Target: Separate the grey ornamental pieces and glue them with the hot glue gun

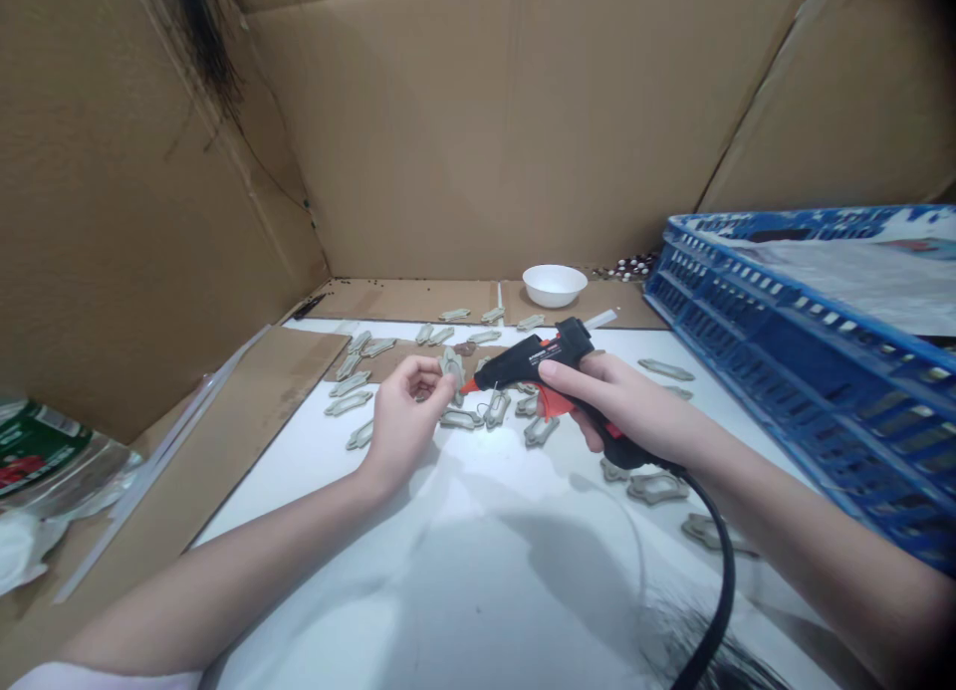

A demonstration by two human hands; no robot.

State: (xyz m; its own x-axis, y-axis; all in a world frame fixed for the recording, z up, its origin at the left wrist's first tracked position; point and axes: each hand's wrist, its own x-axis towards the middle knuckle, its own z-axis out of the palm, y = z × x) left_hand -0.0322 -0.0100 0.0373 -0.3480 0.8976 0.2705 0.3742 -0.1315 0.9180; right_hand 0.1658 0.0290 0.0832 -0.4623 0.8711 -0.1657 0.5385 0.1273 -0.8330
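Between thumb and fingers, my left hand (410,411) pinches a small grey-green frame-shaped piece (451,367), held upright above the white work surface (478,571). My right hand (627,401) is wrapped round a black and orange hot glue gun (549,356). Its orange nozzle points left and lies at or very near the held piece; whether they touch I cannot tell. A pale glue stick (601,319) sticks out of the gun's back. Several similar grey-green pieces lie around both hands, such as one (542,430) just below the gun.
A white bowl (554,286) stands at the back beside small dark and white beads (631,268). On the right is a blue plastic crate (747,332). Cardboard walls (448,122) enclose the surface. The gun's black cable (726,590) runs towards me past thin dark strands (694,640).
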